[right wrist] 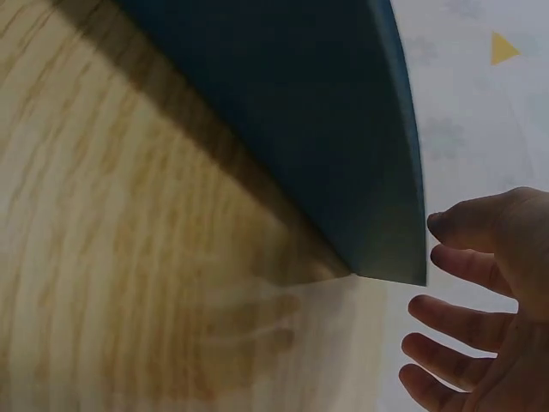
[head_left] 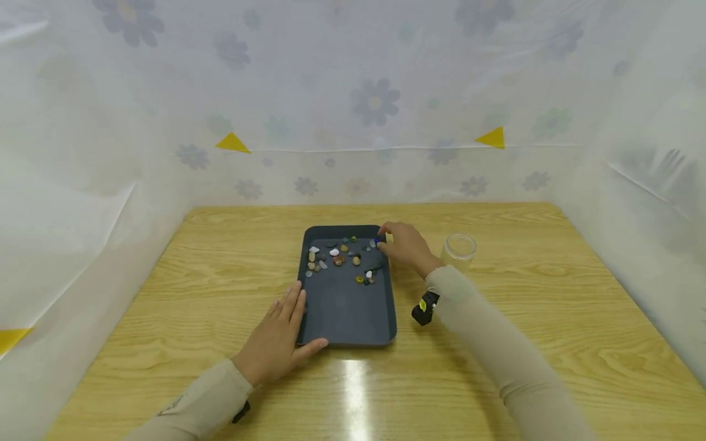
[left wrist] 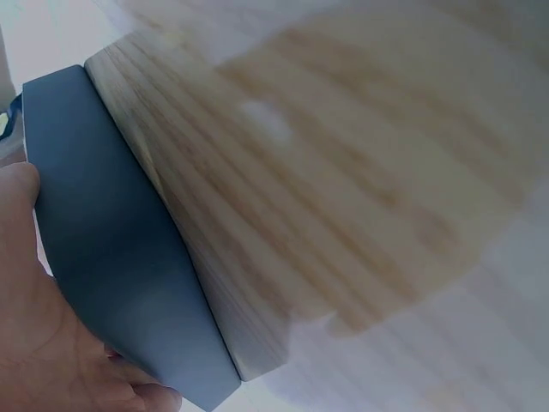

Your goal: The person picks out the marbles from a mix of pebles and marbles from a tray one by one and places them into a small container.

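Observation:
A dark grey rectangular tray (head_left: 347, 312) lies on the table with several small coloured stones (head_left: 338, 261) spread over its far half. My left hand (head_left: 278, 337) rests against the tray's near left corner, fingers straight along the left side and thumb by the front edge. In the left wrist view, this hand touches the tray's wall (left wrist: 111, 215). Over the far right corner, my right hand (head_left: 407, 246) pinches a small blue stone (head_left: 377, 241) between thumb and index finger. The right wrist view has that hand (right wrist: 489, 300) beside the tray's outer wall, its stone not clearly visible.
A clear, open glass jar (head_left: 460, 247) stands right of the tray, just beyond the right hand. The wood-grain table (head_left: 193, 294) is bordered by a pale flowered curtain (head_left: 331, 98) at the back and sides. Each wrist carries a small black camera.

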A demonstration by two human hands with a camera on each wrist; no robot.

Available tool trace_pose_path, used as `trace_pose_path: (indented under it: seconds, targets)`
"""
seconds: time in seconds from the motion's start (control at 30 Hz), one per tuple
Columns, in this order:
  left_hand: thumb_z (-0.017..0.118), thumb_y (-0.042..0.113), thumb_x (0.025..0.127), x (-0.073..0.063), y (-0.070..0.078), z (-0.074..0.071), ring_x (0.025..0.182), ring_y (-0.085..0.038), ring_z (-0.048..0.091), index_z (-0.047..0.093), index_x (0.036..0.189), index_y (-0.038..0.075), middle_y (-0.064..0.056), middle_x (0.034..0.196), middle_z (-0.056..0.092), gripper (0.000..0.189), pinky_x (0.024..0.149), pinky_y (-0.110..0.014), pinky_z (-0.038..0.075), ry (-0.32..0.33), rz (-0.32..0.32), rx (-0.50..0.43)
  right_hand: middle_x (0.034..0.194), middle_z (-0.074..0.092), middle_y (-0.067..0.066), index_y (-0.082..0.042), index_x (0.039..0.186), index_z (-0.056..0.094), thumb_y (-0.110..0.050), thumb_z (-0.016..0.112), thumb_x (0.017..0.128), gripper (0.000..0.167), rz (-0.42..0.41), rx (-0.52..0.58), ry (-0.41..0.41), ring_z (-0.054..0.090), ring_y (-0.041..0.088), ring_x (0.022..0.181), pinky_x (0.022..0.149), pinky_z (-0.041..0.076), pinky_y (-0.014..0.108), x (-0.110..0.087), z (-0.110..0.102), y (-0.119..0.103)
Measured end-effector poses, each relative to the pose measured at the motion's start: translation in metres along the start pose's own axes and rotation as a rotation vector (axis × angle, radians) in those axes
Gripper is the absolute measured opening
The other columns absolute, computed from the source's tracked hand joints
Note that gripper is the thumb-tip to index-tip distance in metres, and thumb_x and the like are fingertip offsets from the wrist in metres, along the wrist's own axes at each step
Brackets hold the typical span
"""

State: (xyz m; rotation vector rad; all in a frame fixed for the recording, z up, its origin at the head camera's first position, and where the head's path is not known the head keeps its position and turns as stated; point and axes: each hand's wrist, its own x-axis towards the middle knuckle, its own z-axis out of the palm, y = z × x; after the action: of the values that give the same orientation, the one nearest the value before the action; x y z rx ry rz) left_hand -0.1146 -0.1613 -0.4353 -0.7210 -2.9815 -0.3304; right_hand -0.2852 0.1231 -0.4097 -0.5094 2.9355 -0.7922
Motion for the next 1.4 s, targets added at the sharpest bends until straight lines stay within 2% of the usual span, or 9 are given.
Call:
trace_pose_path:
  seconds: [0.2, 0.43, 0.7, 1.0, 1.23, 1.4]
  targets:
    - [0.043, 0.066, 0.091, 0.0, 0.002, -0.003, 0.142, -0.038, 0.018, 0.024, 0.147, -0.008, -0.024, 0.156, 0.013, 0.095, 0.112, -0.053, 0.024, -0.003, 0.002, -0.006, 0.123, 0.059, 0.017, -0.008, 0.124, 0.061, -0.024, 0.061, 0.094, 0.034, 0.048, -0.081, -0.024, 0.06, 0.031, 0.099, 0.08, 0.05, 0.046, 0.004, 0.011, 0.002]
    - [0.044, 0.065, 0.091, 0.0, 0.002, -0.005, 0.142, -0.038, 0.018, 0.025, 0.147, -0.008, -0.023, 0.156, 0.014, 0.094, 0.111, -0.054, 0.025, -0.007, 0.004, -0.008, 0.119, 0.063, 0.013, -0.006, 0.124, 0.061, -0.023, 0.061, 0.094, 0.034, 0.057, -0.123, -0.05, 0.062, 0.028, 0.095, 0.078, 0.053, 0.044, 0.011, 0.021, 0.004]
    - [0.044, 0.065, 0.092, 0.0, 0.001, -0.005, 0.142, -0.038, 0.017, 0.024, 0.147, -0.008, -0.023, 0.156, 0.013, 0.094, 0.111, -0.054, 0.024, -0.014, 0.003, -0.015, 0.108, 0.064, 0.011, -0.007, 0.111, 0.067, -0.017, 0.06, 0.092, 0.022, 0.065, -0.141, -0.075, 0.061, 0.023, 0.077, 0.064, 0.052, 0.038, 0.015, 0.022, 0.0]
    - [0.046, 0.064, 0.091, 0.0, 0.001, -0.005, 0.141, -0.039, 0.02, 0.025, 0.147, -0.009, -0.024, 0.155, 0.014, 0.094, 0.111, -0.054, 0.025, -0.006, 0.008, -0.014, 0.096, 0.065, 0.008, -0.008, 0.099, 0.067, -0.012, 0.057, 0.092, 0.013, 0.048, -0.121, -0.071, 0.057, 0.019, 0.067, 0.061, 0.049, 0.036, 0.011, 0.022, 0.0]
    - [0.044, 0.065, 0.091, 0.0, 0.002, -0.005, 0.142, -0.038, 0.018, 0.024, 0.147, -0.009, -0.024, 0.156, 0.013, 0.095, 0.112, -0.053, 0.023, -0.031, 0.001, -0.022, 0.101, 0.067, 0.009, -0.007, 0.1, 0.069, -0.016, 0.059, 0.093, 0.016, 0.027, -0.108, -0.057, 0.06, 0.019, 0.073, 0.067, 0.052, 0.038, 0.004, 0.006, -0.012]
    - [0.042, 0.068, 0.09, 0.001, 0.002, -0.004, 0.143, -0.036, 0.017, 0.023, 0.148, -0.008, -0.022, 0.157, 0.011, 0.097, 0.113, -0.052, 0.023, -0.034, -0.006, -0.022, 0.1, 0.067, 0.01, -0.008, 0.099, 0.069, -0.02, 0.06, 0.094, 0.017, 0.009, -0.11, -0.034, 0.056, 0.019, 0.066, 0.061, 0.048, 0.036, -0.003, -0.014, -0.023]
